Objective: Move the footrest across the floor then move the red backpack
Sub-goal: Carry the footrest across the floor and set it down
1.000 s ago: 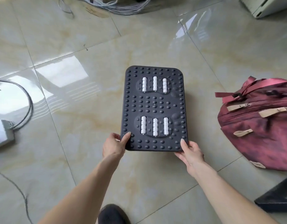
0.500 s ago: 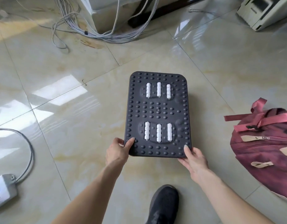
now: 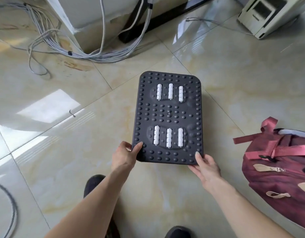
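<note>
The black footrest, studded with bumps and fitted with white rollers, sits in the middle of the tiled floor with its long side pointing away from me. My left hand grips its near left corner, thumb on top. My right hand grips its near right corner, thumb on the top face. The red backpack with tan zipper pulls lies on the floor to the right, apart from the footrest and cut off by the frame edge.
A bundle of grey cables trails over the floor at the back beside a white cabinet. A beige device stands at the back right. A grey cord loops at the left edge. My black shoes show below.
Held by both hands, the footrest has travelled forward across the floor toward the cables and cabinet. The backpack has dropped back to the lower right of the view. My feet have stepped forward.
</note>
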